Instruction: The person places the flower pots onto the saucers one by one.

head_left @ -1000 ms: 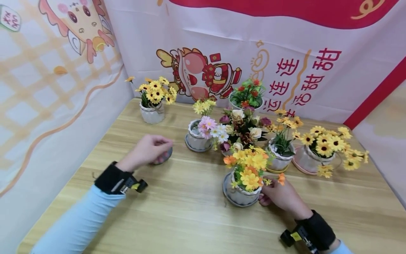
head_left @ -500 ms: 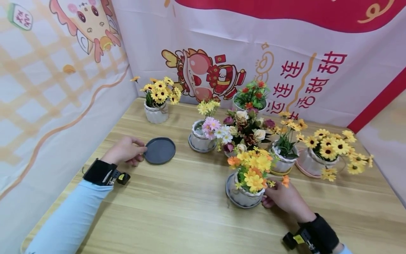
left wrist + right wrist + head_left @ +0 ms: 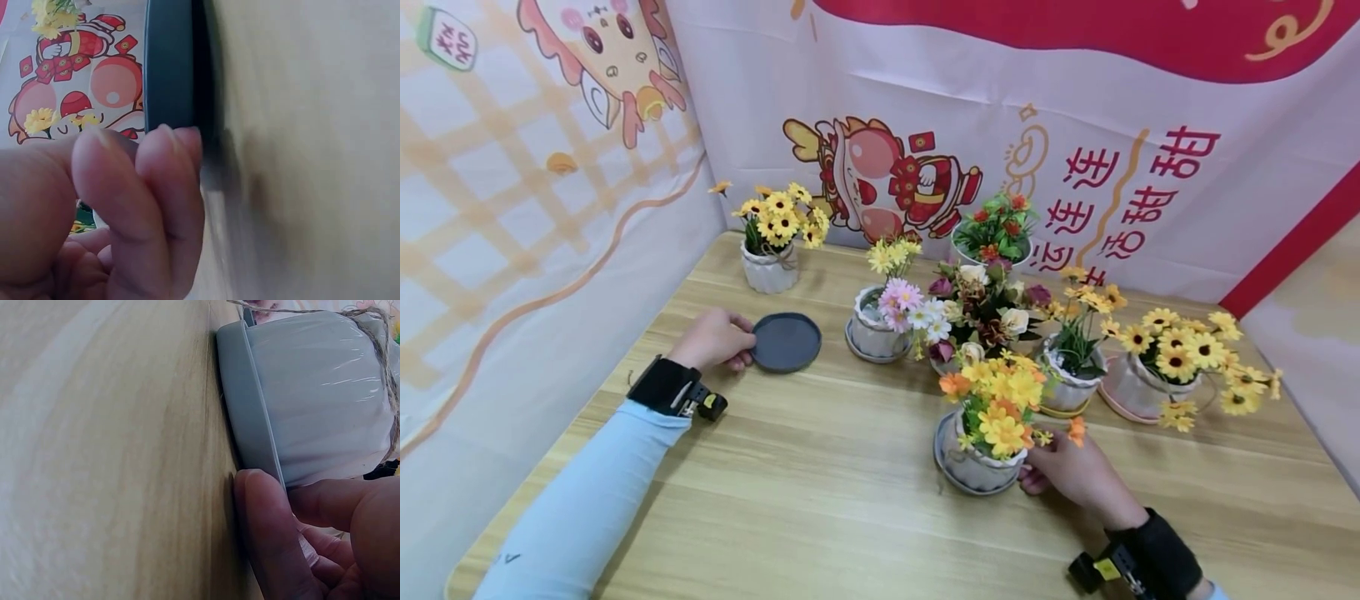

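Note:
My left hand [image 3: 715, 339] pinches the left edge of a round dark grey saucer [image 3: 787, 342] that lies low over the tabletop. The left wrist view has the saucer's rim [image 3: 170, 69] edge-on at my fingertips. On the right, a ribbed white flowerpot [image 3: 981, 468] with yellow and orange artificial flowers [image 3: 1000, 408] stands upright in a grey saucer [image 3: 942, 446]. My right hand [image 3: 1078, 471] pinches this saucer's right edge between thumb and fingers, beside the pot wall. In the right wrist view the saucer's side [image 3: 247, 400] is close against the wood.
Behind stand a pot of pink and white flowers [image 3: 877, 337], a rose arrangement [image 3: 992, 317], a red-flowered plant [image 3: 996, 229] and yellow-flowered pots [image 3: 1071, 379] to the right. Another yellow-flowered pot [image 3: 770, 268] stands at the back left. Printed cloths [image 3: 760, 75] hang behind and left.
My left hand, earlier over the dark saucer, has shifted to its left edge. Over the last half second, hand and saucer slid slightly away and right. My right hand stays at the pot's saucer.

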Demonstrator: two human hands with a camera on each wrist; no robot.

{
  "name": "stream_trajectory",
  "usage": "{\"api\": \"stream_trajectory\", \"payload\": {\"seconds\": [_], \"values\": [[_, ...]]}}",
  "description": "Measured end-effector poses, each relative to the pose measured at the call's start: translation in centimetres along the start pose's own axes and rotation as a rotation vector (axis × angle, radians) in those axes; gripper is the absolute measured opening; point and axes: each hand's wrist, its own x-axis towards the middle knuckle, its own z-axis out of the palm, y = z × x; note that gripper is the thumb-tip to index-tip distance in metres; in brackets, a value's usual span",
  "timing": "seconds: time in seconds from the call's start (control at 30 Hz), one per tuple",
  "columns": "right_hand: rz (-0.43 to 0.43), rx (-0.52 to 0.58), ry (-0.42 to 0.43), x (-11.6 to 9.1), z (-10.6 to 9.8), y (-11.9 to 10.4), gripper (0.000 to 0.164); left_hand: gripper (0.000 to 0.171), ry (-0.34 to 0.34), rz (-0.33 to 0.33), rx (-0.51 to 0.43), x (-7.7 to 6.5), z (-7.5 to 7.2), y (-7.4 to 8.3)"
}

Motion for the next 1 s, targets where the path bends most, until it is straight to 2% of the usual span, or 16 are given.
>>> {"api": "stream_trajectory", "payload": {"seconds": [0.17, 0.3, 0.43, 0.53, 0.6, 0.7, 0.8, 0.83, 0.9, 1.0], "values": [[0.012, 0.000, -0.012, 0.1, 0.0, 0.0, 0.041, 0.033, 0.029, 0.002, -0.028, 1.4, 0.1, 0.5], [-0.012, 0.026, -0.029, -0.2, -0.6, -0.4, 0.045, 0.035, 0.026, -0.008, -0.062, 2.2, 0.2, 0.6], [-0.116, -0.002, -0.034, -1.3, -3.3, -1.6, 0.038, 0.036, 0.011, -0.013, -0.087, 2.8, 0.5, 0.5], [-0.210, -0.094, 0.009, -2.6, -6.5, -3.5, 0.030, 0.039, -0.001, -0.011, -0.086, 3.0, 0.7, 0.6], [-0.239, -0.180, 0.067, -3.6, -8.7, -5.6, 0.030, 0.043, -0.013, -0.004, -0.080, 3.2, 0.6, 0.7], [-0.335, -0.354, 0.198, -4.4, -11.0, -9.8, 0.031, 0.048, -0.035, -0.003, -0.074, 3.4, 0.6, 0.9], [-0.445, -0.479, 0.290, -3.8, -11.6, -15.1, 0.027, 0.050, -0.060, -0.011, -0.076, 3.5, 0.5, 1.1], [-0.477, -0.487, 0.290, -3.2, -11.4, -17.0, 0.025, 0.050, -0.068, -0.015, -0.077, 3.5, 0.5, 1.1], [-0.502, -0.469, 0.235, -1.3, -10.4, -20.8, 0.025, 0.049, -0.083, -0.024, -0.079, 3.5, 0.5, 1.1], [-0.457, -0.400, 0.098, 2.4, -7.5, -26.2, 0.023, 0.048, -0.106, -0.029, -0.088, 3.4, 0.7, 0.9]]}}
